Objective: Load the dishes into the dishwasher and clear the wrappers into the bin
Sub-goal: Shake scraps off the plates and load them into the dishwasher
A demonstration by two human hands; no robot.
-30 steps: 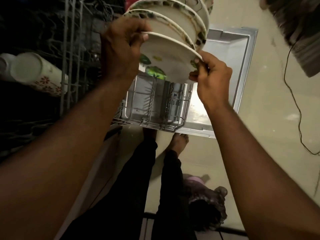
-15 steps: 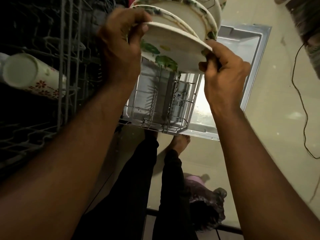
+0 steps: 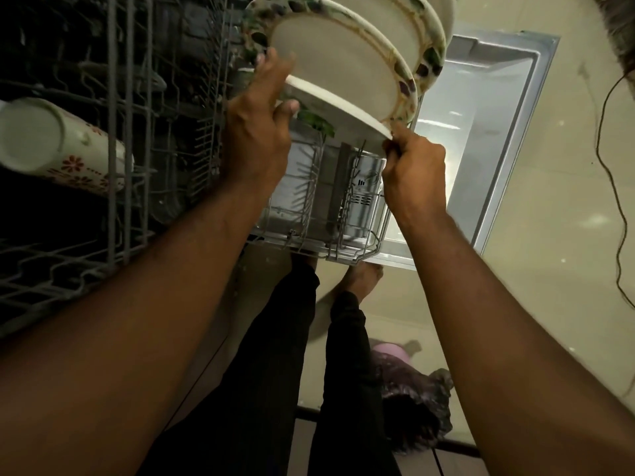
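Note:
A white plate with a green leaf print is held tilted over the pulled-out lower rack of the dishwasher. My left hand grips its left rim and my right hand pinches its right edge. Just behind it two larger plates with leaf-patterned rims stand on edge in the rack. A white mug with red flowers lies on its side in the upper rack at the left.
The open dishwasher door lies flat over the beige floor. A black cable trails on the right. A dark crumpled bag with something pink sits on the floor by my legs and bare feet.
Both hands have lowered the plate and tipped it more upright, closer behind the patterned plates. The view has shifted down toward the rack.

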